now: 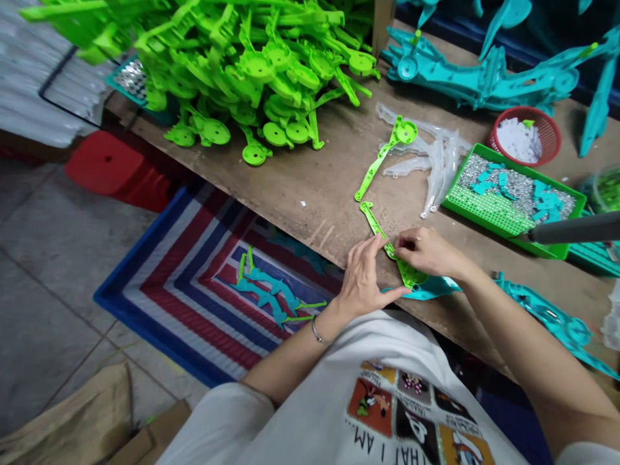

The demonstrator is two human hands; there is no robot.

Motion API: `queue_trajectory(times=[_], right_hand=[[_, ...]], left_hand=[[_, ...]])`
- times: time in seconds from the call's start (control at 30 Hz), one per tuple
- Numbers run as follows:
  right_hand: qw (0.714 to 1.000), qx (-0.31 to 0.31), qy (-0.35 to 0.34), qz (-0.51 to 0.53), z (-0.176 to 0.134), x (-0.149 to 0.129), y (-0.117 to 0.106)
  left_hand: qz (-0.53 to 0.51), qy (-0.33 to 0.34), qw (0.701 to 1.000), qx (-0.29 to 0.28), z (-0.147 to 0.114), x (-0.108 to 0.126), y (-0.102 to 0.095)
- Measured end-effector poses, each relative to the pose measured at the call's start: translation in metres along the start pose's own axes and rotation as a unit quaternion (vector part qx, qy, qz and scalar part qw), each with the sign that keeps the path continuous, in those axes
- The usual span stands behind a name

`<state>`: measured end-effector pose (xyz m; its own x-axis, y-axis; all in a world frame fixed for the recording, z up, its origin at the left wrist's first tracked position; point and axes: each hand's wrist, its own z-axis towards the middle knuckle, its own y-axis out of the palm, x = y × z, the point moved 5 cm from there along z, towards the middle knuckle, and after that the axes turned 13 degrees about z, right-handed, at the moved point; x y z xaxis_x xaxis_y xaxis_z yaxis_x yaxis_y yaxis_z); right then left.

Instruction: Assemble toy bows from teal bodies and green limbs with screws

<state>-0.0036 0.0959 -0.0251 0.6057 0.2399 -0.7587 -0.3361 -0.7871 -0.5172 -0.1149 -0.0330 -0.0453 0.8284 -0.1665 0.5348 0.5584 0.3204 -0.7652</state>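
A bright green plastic arm piece [374, 223] with a wide round end lies near the table's front edge, its round end over a teal plastic part [438, 289]. My left hand [364, 276] rests against it, fingers stretched out along the narrow bar and thumb spread toward the teal part. Over the wide end, my right hand [426, 253] has its fingers curled together in a pinch; what is between the fingertips is hidden. Just beyond lies a second green arm piece [375, 169], its round end touching several translucent white plastic parts [443, 165].
A big heap of green parts [261, 71] covers the back left. To the right stand a green tray [484, 223] of small metal pieces and teal bits, and a red basket [552, 139] of white pieces. Teal frames [484, 81] lie behind. Below left is a blue-edged, striped-lined bin [145, 258].
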Motion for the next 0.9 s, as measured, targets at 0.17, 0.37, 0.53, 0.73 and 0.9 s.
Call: queue_trajectory(times=[0.17, 0.37, 0.53, 0.73, 0.9], right_hand=[[0.992, 0.021, 0.034, 0.122, -0.004, 0.010, 0.004], [0.974, 0.046, 0.018, 0.220, -0.013, 0.017, 0.010], [0.970, 0.069, -0.016, 0.233, -0.015, 0.020, 0.011], [0.974, 0.104, 0.002, 0.201, -0.031, 0.021, 0.003], [0.980, 0.158, -0.042, 0.109, -0.050, 0.008, 0.003]], left_hand=[[-0.187, -0.175, 0.966, 0.032, -0.007, -0.014, 0.002], [-0.487, -0.346, 0.802, -0.024, 0.000, -0.012, 0.032], [-0.551, -0.396, 0.734, -0.026, 0.009, -0.003, 0.040], [-0.540, -0.427, 0.726, -0.008, 0.008, -0.004, 0.043], [-0.544, -0.414, 0.730, 0.000, 0.010, -0.002, 0.042]])
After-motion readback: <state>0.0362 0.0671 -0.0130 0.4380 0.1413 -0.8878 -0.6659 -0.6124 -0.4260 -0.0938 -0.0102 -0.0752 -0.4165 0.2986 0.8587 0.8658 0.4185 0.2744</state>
